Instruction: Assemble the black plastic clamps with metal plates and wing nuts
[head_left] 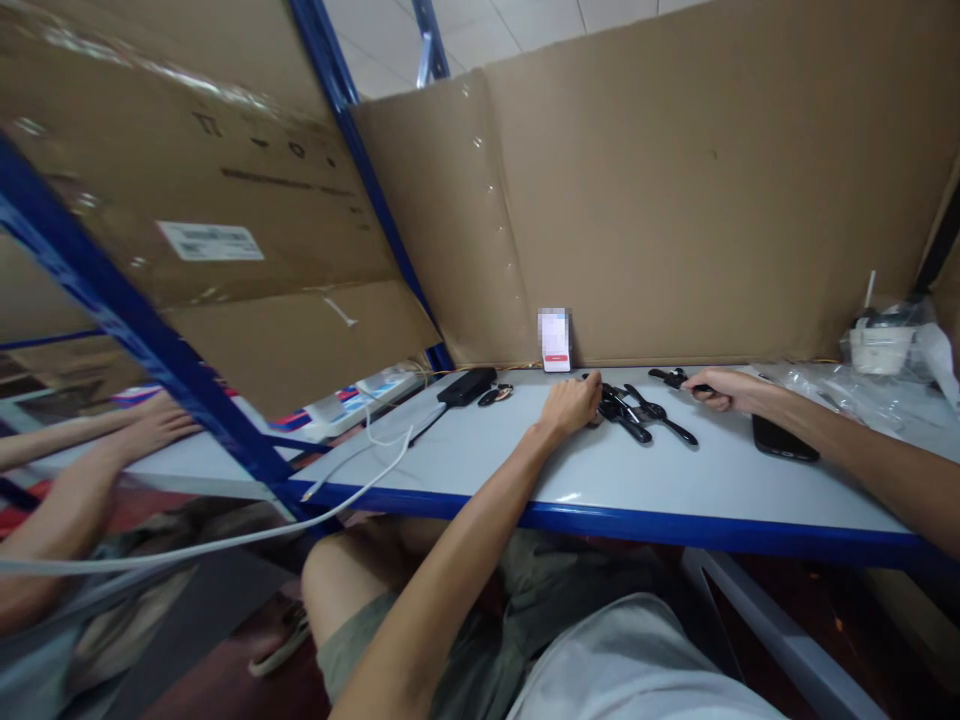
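Observation:
My left hand (571, 404) rests on the white tabletop (525, 460) with its fingers curled on the end of a black watch-like strap (624, 416). My right hand (721, 387) is closed on another black strap piece (673, 378) near the cardboard back wall. A third black strap (660, 413) lies between the two hands, untouched.
A small white phone (556, 341) leans on the cardboard wall (675, 200). A black adapter (466, 386) with a white cable, a dark phone (784, 440), plastic bags and a cup (879, 345) sit on the table. Another person's arms (112, 440) lie at left beyond a blue shelf post (150, 350).

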